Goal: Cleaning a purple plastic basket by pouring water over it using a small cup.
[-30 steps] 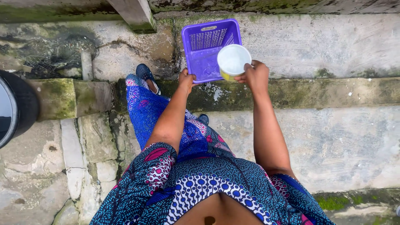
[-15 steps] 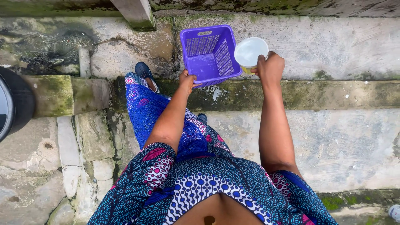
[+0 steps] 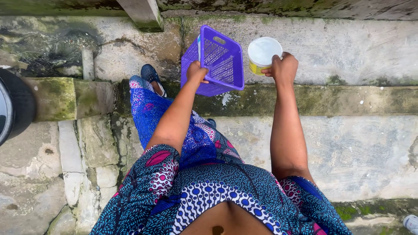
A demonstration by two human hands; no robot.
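Observation:
My left hand (image 3: 196, 71) grips the near rim of a purple perforated plastic basket (image 3: 217, 60), which is tipped up on its side over the mossy concrete step. My right hand (image 3: 283, 68) holds a white round tub with a yellow band (image 3: 263, 53) by its rim, just right of the basket and apart from it. The tub's mouth faces up toward the camera. My patterned blue dress and one dark shoe (image 3: 151, 75) show below the hands.
A mossy concrete step edge (image 3: 331, 96) runs across under the hands. A concrete post (image 3: 141, 15) rises at the top. A dark round container (image 3: 11, 109) sits at the left edge. A wet gutter with a short pipe (image 3: 88, 64) lies at the upper left.
My left hand has tilted the basket from lying flat to standing on its side. My right hand carried the tub rightward, away from over the basket.

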